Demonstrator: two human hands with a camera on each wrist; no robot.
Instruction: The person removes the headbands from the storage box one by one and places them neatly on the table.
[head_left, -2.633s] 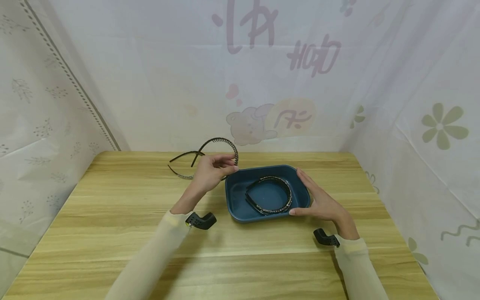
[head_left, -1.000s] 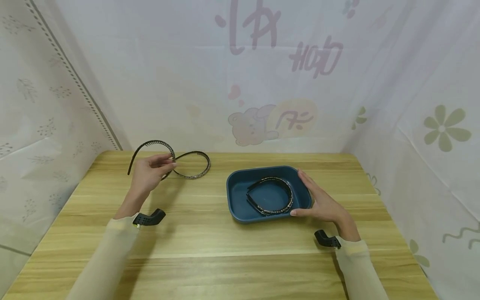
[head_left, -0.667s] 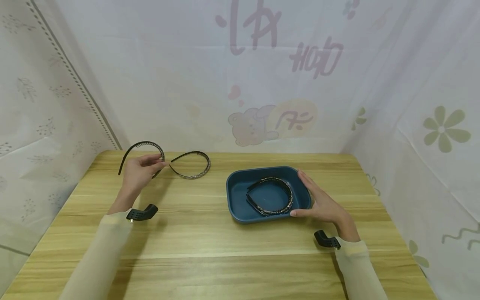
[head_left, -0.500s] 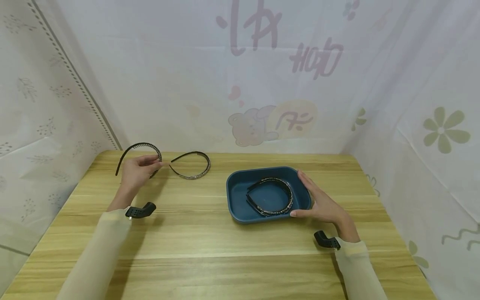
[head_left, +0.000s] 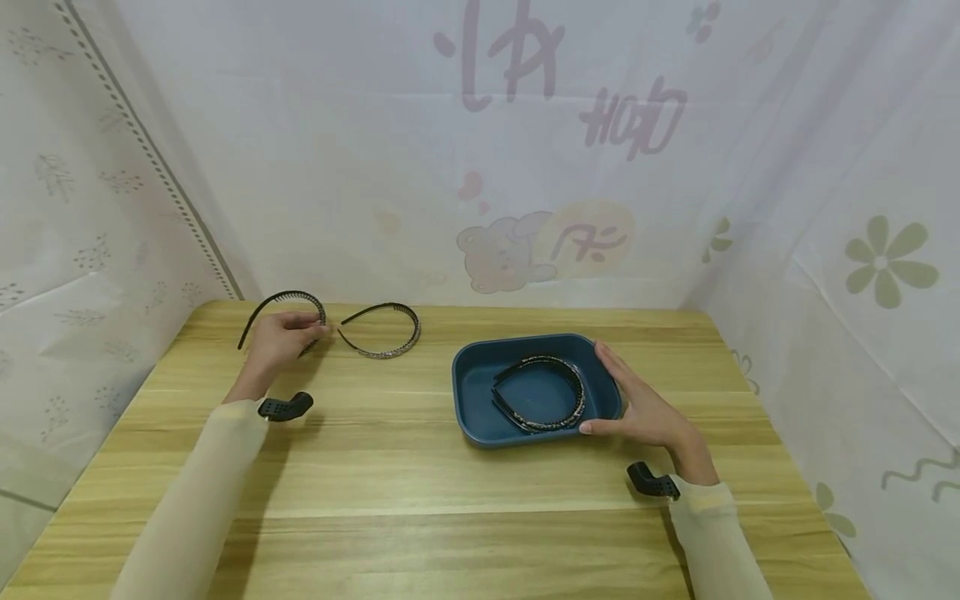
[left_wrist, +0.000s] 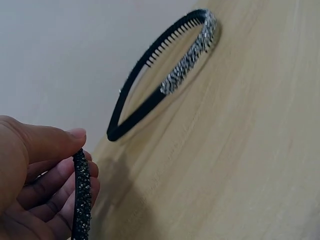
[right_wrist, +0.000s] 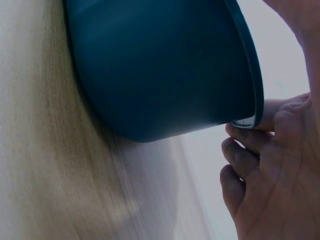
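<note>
Left hand (head_left: 279,342): your fingers (left_wrist: 55,181) are pinching a headband (left_wrist: 82,200) at the surface's (head_left: 420,517) far left, near a second headband (left_wrist: 182,69). Right hand (head_left: 647,408), fingers spread, is gripping the box (head_left: 476,404); more headbands (head_left: 579,392) are lying inside.

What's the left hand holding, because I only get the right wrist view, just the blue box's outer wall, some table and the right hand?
Observer: The left hand pinches a black headband with dark sparkly trim.
Operator: Anything inside the blue box?
Observer: Yes, sparkly headbands lie nested together in it; I can't be sure how many.
Operator: Is anything loose on the table?
Observer: Yes, a silvery-trimmed headband lies there between the left hand and the box, apart from both.
</note>
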